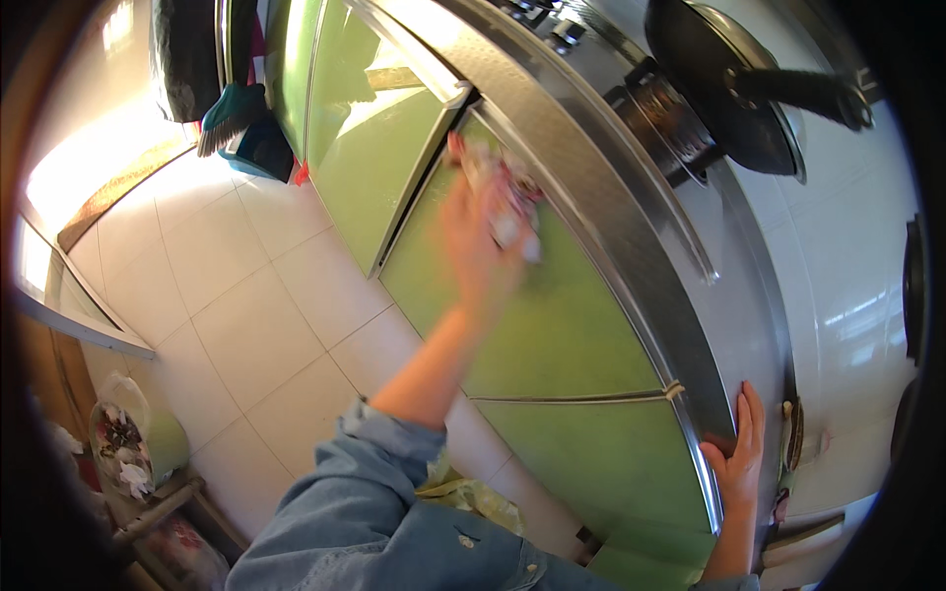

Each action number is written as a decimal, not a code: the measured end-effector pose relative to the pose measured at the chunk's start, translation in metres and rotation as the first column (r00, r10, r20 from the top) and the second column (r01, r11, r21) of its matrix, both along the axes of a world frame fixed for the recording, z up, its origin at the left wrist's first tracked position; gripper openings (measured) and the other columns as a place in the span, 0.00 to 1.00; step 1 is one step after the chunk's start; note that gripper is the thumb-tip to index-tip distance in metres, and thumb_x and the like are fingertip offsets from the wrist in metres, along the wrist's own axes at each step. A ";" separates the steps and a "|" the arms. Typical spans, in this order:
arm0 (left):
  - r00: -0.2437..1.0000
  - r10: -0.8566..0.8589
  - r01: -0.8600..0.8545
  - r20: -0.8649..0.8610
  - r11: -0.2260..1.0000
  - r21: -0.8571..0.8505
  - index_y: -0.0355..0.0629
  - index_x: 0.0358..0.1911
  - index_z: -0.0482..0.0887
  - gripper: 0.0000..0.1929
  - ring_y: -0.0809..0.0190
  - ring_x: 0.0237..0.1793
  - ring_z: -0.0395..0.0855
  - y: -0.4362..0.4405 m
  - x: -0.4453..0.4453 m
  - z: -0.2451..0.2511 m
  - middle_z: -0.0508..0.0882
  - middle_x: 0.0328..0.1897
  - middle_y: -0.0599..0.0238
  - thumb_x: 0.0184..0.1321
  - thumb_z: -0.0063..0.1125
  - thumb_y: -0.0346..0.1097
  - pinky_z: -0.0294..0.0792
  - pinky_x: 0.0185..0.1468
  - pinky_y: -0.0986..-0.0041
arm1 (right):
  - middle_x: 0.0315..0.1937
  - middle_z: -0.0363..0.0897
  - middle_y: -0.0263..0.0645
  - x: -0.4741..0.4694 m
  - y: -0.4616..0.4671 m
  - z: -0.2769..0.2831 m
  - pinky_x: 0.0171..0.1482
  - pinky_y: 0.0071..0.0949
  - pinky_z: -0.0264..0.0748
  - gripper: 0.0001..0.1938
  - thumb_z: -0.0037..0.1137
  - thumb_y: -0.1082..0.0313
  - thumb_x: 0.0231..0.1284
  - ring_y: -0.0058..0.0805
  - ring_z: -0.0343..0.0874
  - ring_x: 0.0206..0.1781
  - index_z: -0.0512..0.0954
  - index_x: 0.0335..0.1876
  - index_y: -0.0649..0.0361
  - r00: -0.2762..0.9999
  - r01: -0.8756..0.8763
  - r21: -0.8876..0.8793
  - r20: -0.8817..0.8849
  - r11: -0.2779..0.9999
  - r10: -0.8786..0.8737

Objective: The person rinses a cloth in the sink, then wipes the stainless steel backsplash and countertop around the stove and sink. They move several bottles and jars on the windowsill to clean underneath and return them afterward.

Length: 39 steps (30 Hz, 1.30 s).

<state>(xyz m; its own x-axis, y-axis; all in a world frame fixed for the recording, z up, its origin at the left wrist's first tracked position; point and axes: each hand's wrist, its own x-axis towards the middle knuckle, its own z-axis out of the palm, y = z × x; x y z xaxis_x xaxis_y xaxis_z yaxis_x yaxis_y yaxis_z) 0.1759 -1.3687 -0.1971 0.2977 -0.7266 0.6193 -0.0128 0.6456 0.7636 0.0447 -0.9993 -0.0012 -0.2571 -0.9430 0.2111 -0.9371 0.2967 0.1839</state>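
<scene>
My left hand [480,247], blurred, holds a crumpled red-and-white cloth [506,192] against the upper part of a light green cabinet door [562,318]. The door's metal-trimmed edge lies just beyond the cloth. My right hand [741,451] rests on the front edge of the steel-coloured countertop [713,318], its thumb spread from the fingers and nothing seen in it. Both arms wear blue denim sleeves, the left one rolled up.
A wok [713,96] and a metal pot [658,122] stand by the gas stove [567,33], the wok's handle jutting out. Left are a teal brush [233,111], a dustpan [259,151] and a waste-filled bin [162,443]. A neighbouring green cabinet door [369,155] sits beyond a dark gap.
</scene>
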 end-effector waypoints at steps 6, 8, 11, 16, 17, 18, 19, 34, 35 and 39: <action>0.990 -0.140 0.139 0.020 0.943 -0.302 0.49 0.48 0.79 0.17 0.51 0.53 0.78 0.114 -0.047 -0.103 0.77 0.56 0.53 0.54 0.66 0.35 0.71 0.57 0.62 | 0.70 0.61 0.55 0.003 0.005 0.002 0.68 0.45 0.65 0.42 0.66 0.48 0.55 0.56 0.63 0.70 0.61 0.70 0.63 0.997 0.021 0.019 -0.077 1.000 -0.020; 0.713 -0.532 0.548 -0.457 0.829 -0.112 0.47 0.48 0.79 0.18 0.49 0.55 0.77 0.101 -0.033 -0.126 0.76 0.59 0.53 0.52 0.65 0.33 0.71 0.58 0.63 | 0.70 0.61 0.54 0.001 0.003 0.000 0.69 0.45 0.64 0.42 0.65 0.47 0.56 0.56 0.63 0.70 0.61 0.70 0.64 0.996 0.026 0.011 -0.080 1.000 -0.025; 0.988 -0.130 0.154 -0.085 0.895 0.418 0.44 0.57 0.76 0.27 0.46 0.63 0.71 0.063 -0.018 -0.201 0.73 0.64 0.53 0.48 0.65 0.28 0.67 0.64 0.57 | 0.70 0.61 0.54 0.000 0.003 0.001 0.70 0.46 0.62 0.42 0.63 0.44 0.57 0.56 0.63 0.69 0.61 0.70 0.65 0.995 0.021 0.019 -0.099 1.000 -0.019; 0.941 -0.284 0.306 -0.182 0.947 0.103 0.46 0.59 0.76 0.31 0.44 0.63 0.70 0.031 -0.007 -0.079 0.69 0.65 0.49 0.46 0.64 0.25 0.64 0.67 0.55 | 0.70 0.62 0.55 -0.004 0.012 0.001 0.70 0.48 0.61 0.43 0.60 0.41 0.58 0.57 0.63 0.69 0.61 0.70 0.66 0.981 0.079 0.056 -0.179 0.995 -0.068; 0.956 -0.275 0.272 -0.102 0.961 -0.049 0.46 0.58 0.77 0.30 0.43 0.63 0.70 0.020 -0.006 -0.041 0.69 0.66 0.50 0.44 0.66 0.26 0.64 0.66 0.55 | 0.70 0.61 0.55 -0.004 0.013 0.000 0.70 0.48 0.60 0.43 0.59 0.41 0.59 0.57 0.63 0.69 0.61 0.70 0.66 0.984 0.076 0.050 -0.166 0.996 -0.067; 0.968 -0.248 0.237 -0.028 0.950 -0.205 0.47 0.56 0.79 0.30 0.42 0.63 0.70 0.009 -0.005 -0.021 0.69 0.67 0.50 0.43 0.68 0.27 0.64 0.66 0.55 | 0.70 0.61 0.56 -0.004 0.010 -0.001 0.70 0.48 0.60 0.43 0.59 0.40 0.59 0.57 0.63 0.69 0.61 0.70 0.66 0.986 0.067 0.042 -0.157 0.997 -0.060; 0.975 -0.209 0.189 -0.072 0.957 -0.219 0.47 0.55 0.80 0.29 0.42 0.63 0.70 0.002 -0.007 -0.027 0.69 0.67 0.51 0.43 0.69 0.28 0.64 0.66 0.55 | 0.70 0.61 0.56 -0.005 0.008 -0.001 0.70 0.48 0.60 0.43 0.59 0.40 0.59 0.57 0.63 0.69 0.61 0.70 0.66 0.987 0.060 0.035 -0.149 0.998 -0.054; 0.943 -0.016 0.292 -0.331 0.516 0.806 0.40 0.64 0.67 0.32 0.45 0.64 0.63 0.120 -0.066 -0.301 0.67 0.66 0.47 0.52 0.60 0.32 0.55 0.69 0.58 | 0.73 0.57 0.55 -0.025 0.039 -0.003 0.73 0.48 0.53 0.50 0.54 0.29 0.56 0.54 0.57 0.74 0.57 0.74 0.64 0.978 0.172 -0.002 -0.121 0.985 -0.171; 0.978 -0.078 0.202 -0.192 0.564 0.801 0.41 0.67 0.64 0.36 0.44 0.73 0.55 0.161 -0.070 -0.255 0.63 0.70 0.45 0.52 0.61 0.34 0.46 0.76 0.57 | 0.73 0.57 0.55 -0.026 0.043 -0.004 0.73 0.47 0.53 0.50 0.54 0.29 0.56 0.54 0.57 0.74 0.57 0.74 0.64 0.977 0.175 -0.007 -0.123 0.984 -0.175; 0.815 -0.359 0.579 -0.454 0.467 0.669 0.41 0.66 0.63 0.34 0.38 0.73 0.52 0.239 -0.050 -0.160 0.57 0.70 0.42 0.53 0.59 0.29 0.45 0.75 0.52 | 0.73 0.57 0.55 -0.032 0.050 -0.003 0.73 0.47 0.52 0.51 0.55 0.30 0.56 0.54 0.56 0.75 0.56 0.74 0.64 0.975 0.167 -0.003 -0.148 0.986 -0.165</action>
<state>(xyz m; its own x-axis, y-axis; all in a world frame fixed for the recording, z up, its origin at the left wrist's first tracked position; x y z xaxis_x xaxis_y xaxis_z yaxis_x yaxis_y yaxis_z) 0.1260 -1.1302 -0.3572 -0.1953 -0.9464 -0.2571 0.3415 -0.3114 0.8868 0.0128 -0.9495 -0.0040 -0.3770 -0.8921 0.2492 -0.8375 0.4432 0.3197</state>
